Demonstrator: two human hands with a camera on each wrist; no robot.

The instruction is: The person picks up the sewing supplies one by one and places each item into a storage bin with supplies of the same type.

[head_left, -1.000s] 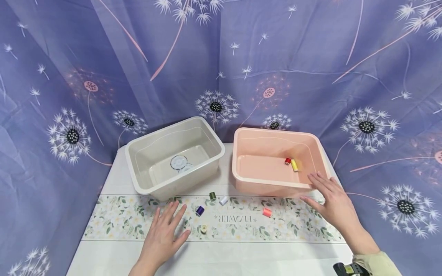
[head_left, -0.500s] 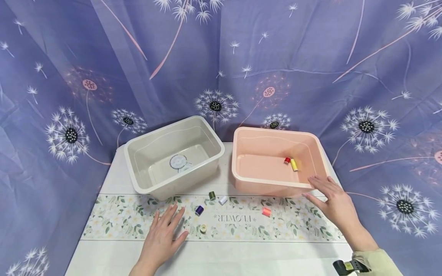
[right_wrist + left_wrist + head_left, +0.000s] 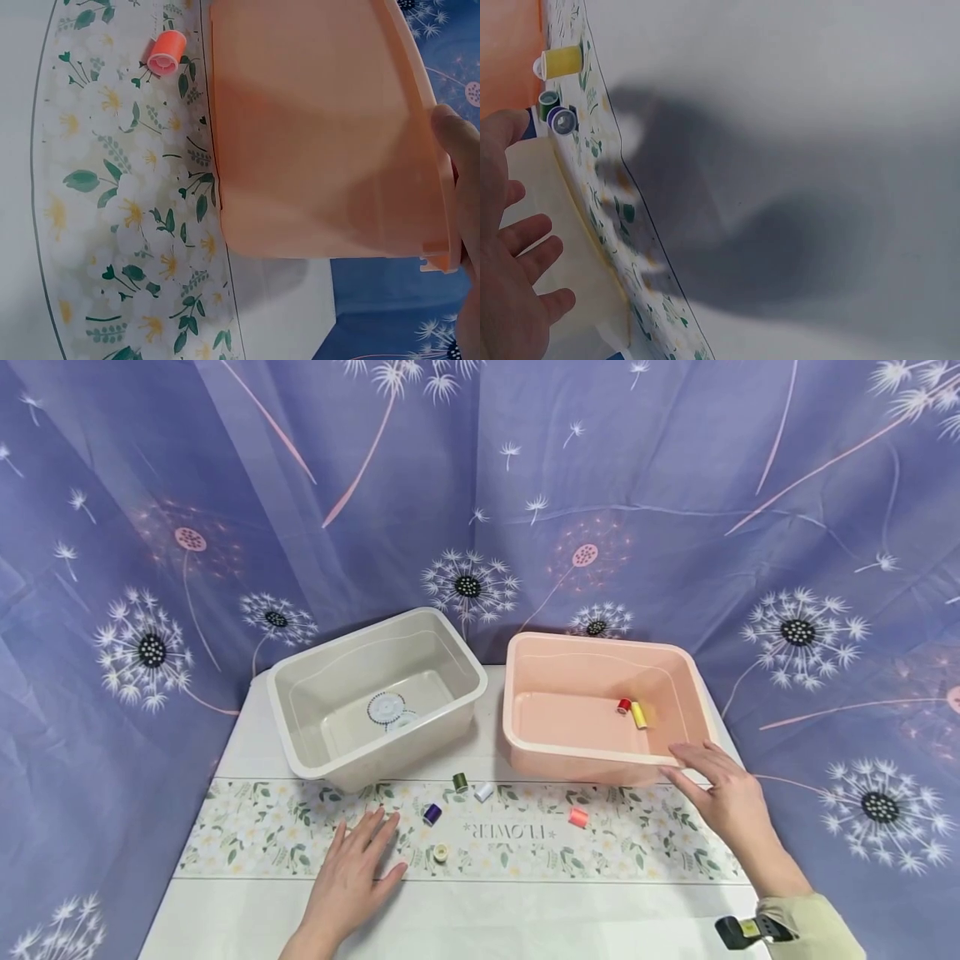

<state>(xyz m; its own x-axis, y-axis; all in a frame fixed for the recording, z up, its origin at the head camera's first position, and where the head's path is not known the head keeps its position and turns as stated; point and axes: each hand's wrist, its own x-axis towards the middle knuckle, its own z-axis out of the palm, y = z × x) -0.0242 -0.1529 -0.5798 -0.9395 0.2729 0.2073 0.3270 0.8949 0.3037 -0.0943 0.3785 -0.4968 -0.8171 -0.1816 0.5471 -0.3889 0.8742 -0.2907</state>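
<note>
My right hand (image 3: 723, 793) holds the front right corner of the pink bin (image 3: 585, 760), thumb at the outside of the rim and fingers over it. In the right wrist view, the thumb (image 3: 454, 135) lies on the rim. My left hand (image 3: 348, 877) is spread out in front of the grey bin (image 3: 397, 743), left of the thread spools, holding nothing. Nearest to it are a purple spool (image 3: 432, 814) and a cream spool (image 3: 440, 852). A green spool (image 3: 460, 782), a white spool (image 3: 483, 792) and a coral spool (image 3: 578, 817) lie farther off.
Inside the pink bin are a red spool (image 3: 624, 706) and a yellow spool (image 3: 638, 715). Round pin wheels (image 3: 386, 709) lie in the grey bin. A floral strip (image 3: 255, 835) crosses the white table. A purple dandelion curtain (image 3: 360, 568) stands behind and at both sides.
My right thumb has risen to the pink bin's rim, and the fingers there have bent more. The left hand stays nearly still. The spools keep their places.
</note>
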